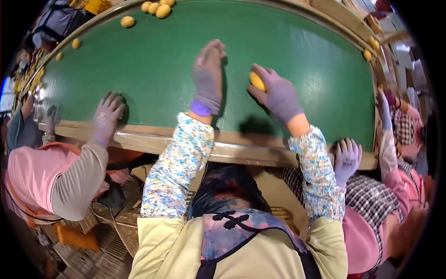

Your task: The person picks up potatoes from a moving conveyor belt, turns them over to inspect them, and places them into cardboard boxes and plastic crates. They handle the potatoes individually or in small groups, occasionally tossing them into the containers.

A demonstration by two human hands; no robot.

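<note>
Both my hands wear purple-grey gloves and reach out over a green conveyor belt (153, 65). My right hand (276, 93) is closed around a small yellow fruit (257, 81), held just above the belt. My left hand (208, 74) is stretched flat, palm down, fingers forward, holding nothing. Flowered sleeves cover my forearms.
More yellow fruits (157, 8) lie at the belt's far end, with a single one (127, 21) and others along the left rim. A co-worker's gloved hand (108, 114) rests on the belt's near wooden edge (232, 149) at left. Another person's gloved hand (347, 158) is at right.
</note>
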